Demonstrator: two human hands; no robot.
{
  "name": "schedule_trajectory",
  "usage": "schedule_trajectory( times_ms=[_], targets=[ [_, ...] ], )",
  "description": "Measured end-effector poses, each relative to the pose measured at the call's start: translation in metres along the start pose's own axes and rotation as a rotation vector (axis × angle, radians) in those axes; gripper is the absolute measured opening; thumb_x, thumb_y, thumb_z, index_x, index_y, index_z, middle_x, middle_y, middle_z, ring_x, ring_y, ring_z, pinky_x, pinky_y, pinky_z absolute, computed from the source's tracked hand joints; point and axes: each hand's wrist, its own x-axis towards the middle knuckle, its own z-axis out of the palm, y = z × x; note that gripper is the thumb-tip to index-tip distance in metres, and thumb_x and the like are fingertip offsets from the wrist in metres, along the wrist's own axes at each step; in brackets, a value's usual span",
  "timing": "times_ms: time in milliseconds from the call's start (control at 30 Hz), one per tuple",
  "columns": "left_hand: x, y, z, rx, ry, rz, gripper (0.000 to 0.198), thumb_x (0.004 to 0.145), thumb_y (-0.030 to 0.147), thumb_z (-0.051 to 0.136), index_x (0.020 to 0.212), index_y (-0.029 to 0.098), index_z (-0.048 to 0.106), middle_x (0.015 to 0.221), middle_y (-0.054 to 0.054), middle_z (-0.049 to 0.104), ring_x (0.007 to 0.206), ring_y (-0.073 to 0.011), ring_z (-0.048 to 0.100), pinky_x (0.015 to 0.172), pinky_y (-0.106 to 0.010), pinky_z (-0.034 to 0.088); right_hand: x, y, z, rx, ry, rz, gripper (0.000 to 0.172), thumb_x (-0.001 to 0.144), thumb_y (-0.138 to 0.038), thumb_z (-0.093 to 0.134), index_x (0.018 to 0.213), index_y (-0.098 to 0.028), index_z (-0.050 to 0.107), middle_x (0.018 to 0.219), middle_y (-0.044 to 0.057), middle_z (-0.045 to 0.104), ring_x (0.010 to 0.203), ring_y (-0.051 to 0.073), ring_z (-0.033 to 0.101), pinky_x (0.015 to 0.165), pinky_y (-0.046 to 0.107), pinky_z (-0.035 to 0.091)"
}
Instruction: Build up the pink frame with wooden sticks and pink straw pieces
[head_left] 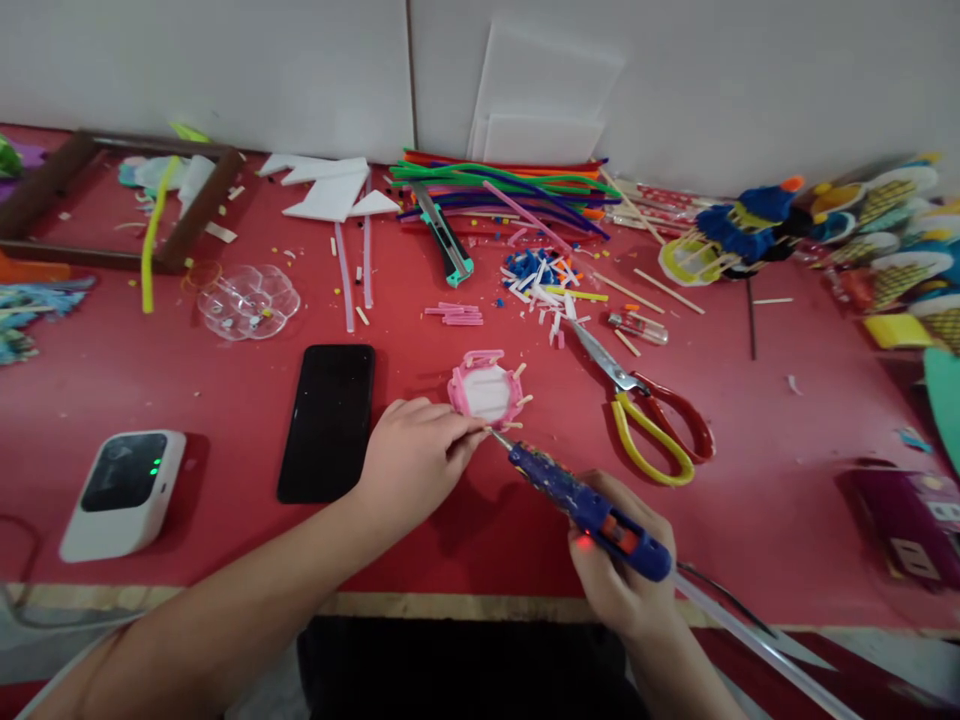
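Note:
A blue glue gun (577,497) is gripped in my right hand (626,560), a clear glue stick trailing from its rear and a red light showing on its side. Its metal nozzle points up and left, close to the fingertips of my left hand (420,455). Those fingers are pinched together at the near edge of a small pink ring-shaped piece (455,390) with a white base and short wooden sticks around its right side. What the left fingertips hold is too small to make out. Short pink pieces (457,314) lie just behind the ring.
Scissors (621,380) lie right of the ring, a black phone (327,424) and a white device (124,495) to the left. Behind are a cutter (444,236), coloured pipe cleaners (510,190), cut scraps (536,275), a clear flower-shaped tray (249,302) and a brown frame (199,210).

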Motion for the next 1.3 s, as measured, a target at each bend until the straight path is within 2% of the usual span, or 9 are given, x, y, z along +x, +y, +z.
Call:
schedule_trajectory(
  times_ms=[100,267,400,667,900,1300],
  targets=[
    [0.001,0.0,0.0,0.003,-0.002,0.004,0.016,0.091,0.029,0.06,0.089,0.024,0.076,0.072,-0.001,0.074,0.067,-0.018,0.06,0.066,-0.032,0.041,-0.001,0.001,0.0,0.016,-0.019,-0.001,0.013,0.066,-0.011,0.048,0.072,-0.022,0.05,0.059,-0.004,0.047,0.048,0.011,0.043,0.044,0.023,0.034],
    [0.002,0.0,-0.001,0.007,-0.009,0.008,0.016,0.091,0.029,0.06,0.091,0.025,0.076,0.074,-0.001,0.074,0.067,-0.0181,0.061,0.065,-0.032,0.04,0.002,-0.007,0.003,0.014,0.056,-0.012,0.006,0.069,-0.015,0.049,0.068,-0.021,0.049,0.057,-0.005,0.045,0.048,0.009,0.041,0.045,0.023,0.032],
    [0.004,-0.001,-0.001,0.018,-0.008,0.011,0.016,0.09,0.027,0.06,0.088,0.024,0.076,0.076,-0.001,0.075,0.068,-0.019,0.062,0.065,-0.033,0.041,0.006,-0.012,0.004,0.002,0.065,-0.011,0.006,0.067,-0.015,0.048,0.065,-0.021,0.045,0.056,-0.005,0.041,0.047,0.009,0.038,0.045,0.022,0.03],
    [0.003,-0.001,-0.002,0.016,-0.03,-0.004,0.018,0.091,0.029,0.059,0.094,0.026,0.076,0.077,-0.001,0.076,0.069,-0.0196,0.062,0.066,-0.033,0.041,0.004,-0.007,0.003,-0.004,0.051,-0.037,0.009,0.071,-0.015,0.051,0.067,-0.021,0.045,0.057,-0.006,0.041,0.047,0.009,0.038,0.045,0.022,0.029],
    [0.003,0.0,-0.003,0.016,-0.05,-0.017,0.018,0.092,0.029,0.058,0.093,0.026,0.076,0.079,-0.001,0.076,0.07,-0.0191,0.062,0.067,-0.033,0.042,0.005,-0.01,0.004,-0.001,0.089,-0.02,0.008,0.068,-0.015,0.048,0.064,-0.021,0.044,0.055,-0.005,0.042,0.047,0.009,0.038,0.045,0.023,0.029],
    [0.004,-0.001,-0.003,0.027,-0.044,-0.015,0.018,0.091,0.029,0.059,0.092,0.025,0.077,0.074,-0.002,0.075,0.067,-0.0193,0.061,0.065,-0.033,0.041,0.005,-0.011,0.004,0.016,0.075,-0.037,0.01,0.069,-0.015,0.049,0.064,-0.021,0.043,0.056,-0.005,0.041,0.047,0.008,0.037,0.045,0.023,0.028]
  ],
)
